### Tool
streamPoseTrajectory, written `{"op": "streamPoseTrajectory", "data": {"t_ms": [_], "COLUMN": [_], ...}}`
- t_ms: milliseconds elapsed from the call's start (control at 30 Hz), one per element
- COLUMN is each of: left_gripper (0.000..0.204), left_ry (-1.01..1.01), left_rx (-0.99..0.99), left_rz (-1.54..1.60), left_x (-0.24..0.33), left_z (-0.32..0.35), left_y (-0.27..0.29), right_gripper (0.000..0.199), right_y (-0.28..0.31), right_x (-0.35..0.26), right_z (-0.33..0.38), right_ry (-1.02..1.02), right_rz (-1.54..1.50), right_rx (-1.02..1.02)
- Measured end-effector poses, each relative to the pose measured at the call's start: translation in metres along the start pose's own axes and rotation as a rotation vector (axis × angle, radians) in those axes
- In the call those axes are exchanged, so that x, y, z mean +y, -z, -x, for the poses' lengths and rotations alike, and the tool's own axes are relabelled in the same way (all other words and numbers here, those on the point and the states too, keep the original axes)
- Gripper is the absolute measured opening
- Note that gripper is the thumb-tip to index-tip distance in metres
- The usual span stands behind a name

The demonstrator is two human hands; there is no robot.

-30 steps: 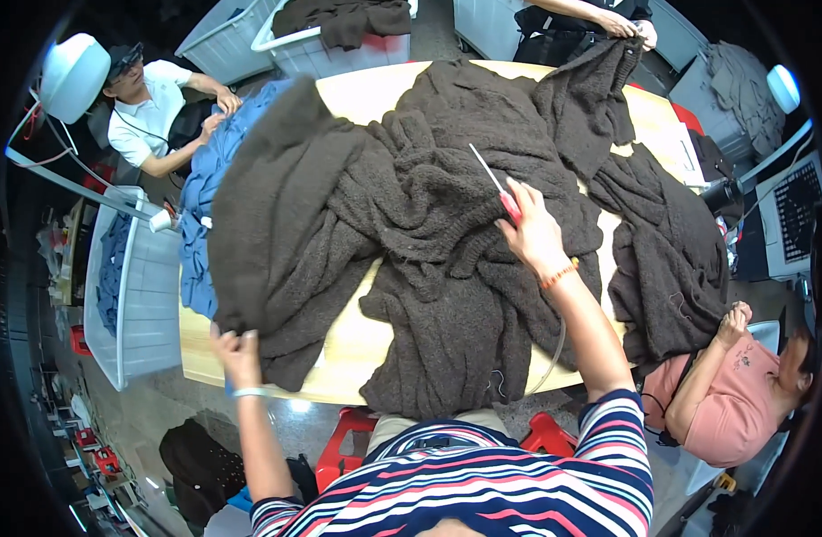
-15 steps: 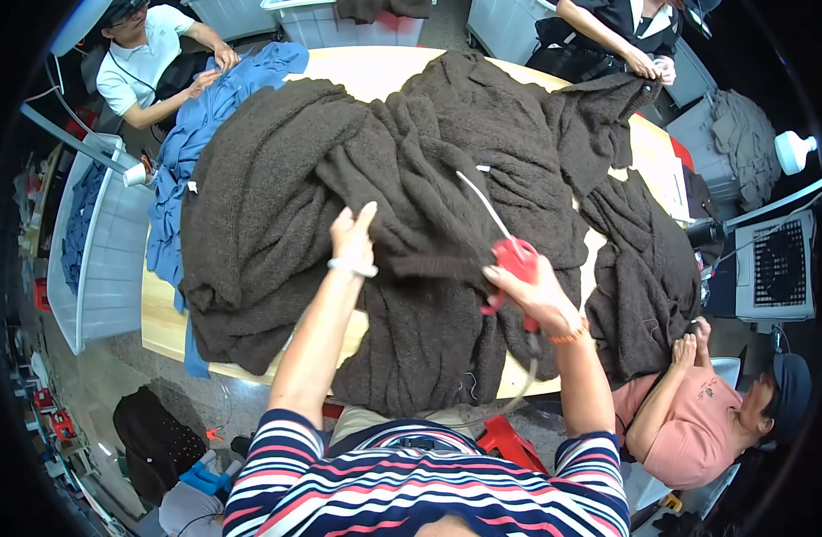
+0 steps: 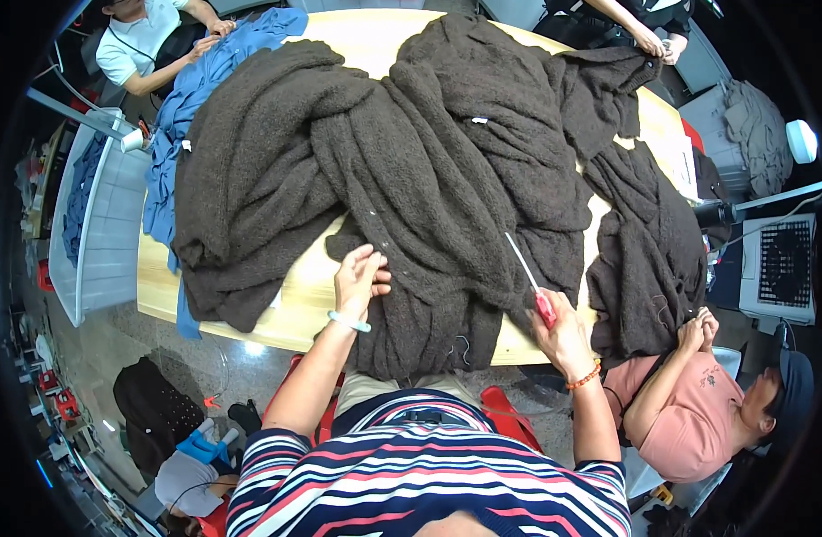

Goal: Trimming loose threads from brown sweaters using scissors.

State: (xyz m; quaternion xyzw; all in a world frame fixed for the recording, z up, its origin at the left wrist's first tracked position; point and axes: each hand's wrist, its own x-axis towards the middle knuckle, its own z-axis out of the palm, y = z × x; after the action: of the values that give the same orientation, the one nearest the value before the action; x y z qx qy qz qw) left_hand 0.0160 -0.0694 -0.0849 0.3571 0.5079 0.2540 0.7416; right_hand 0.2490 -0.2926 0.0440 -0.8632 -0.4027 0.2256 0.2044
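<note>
In my right hand is a red air blow gun with a long thin pale nozzle pointing up and left. My fingers wrap its handle at the right of a dark brown knitted garment spread across the table. My left hand hovers over the garment's near left edge, fingers bent and apart, with nothing visible between them. Small white specks and loose threads show on the brown cloth near that hand and at the near hem.
More brown garments heap up on the wooden table. Blue garments lie along its left edge. Co-workers at the far left, far right and near right handle cloth. A pale bin stands left; a cream lamp is at right.
Both hands have moved nearer to me, the right one also to the right with the air blow gun. The brown cloth between them, blurred before, now lies still.
</note>
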Motion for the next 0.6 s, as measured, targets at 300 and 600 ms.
{"op": "streamPoseTrajectory", "data": {"t_ms": [300,600], "left_gripper": [0.031,0.019], "left_ry": [-0.378,-0.28], "left_rx": [0.189,-0.119], "left_rz": [-0.145,0.116], "left_x": [-0.022,-0.016], "left_z": [-0.113,-0.1], "left_y": [0.003,0.014], "right_gripper": [0.03,0.026], "right_y": [-0.033,-0.067], "right_x": [-0.054,-0.095], "right_z": [-0.011,-0.059], "right_ry": [0.249,0.316], "right_rz": [0.11,0.191], "right_rx": [-0.185,-0.226]}}
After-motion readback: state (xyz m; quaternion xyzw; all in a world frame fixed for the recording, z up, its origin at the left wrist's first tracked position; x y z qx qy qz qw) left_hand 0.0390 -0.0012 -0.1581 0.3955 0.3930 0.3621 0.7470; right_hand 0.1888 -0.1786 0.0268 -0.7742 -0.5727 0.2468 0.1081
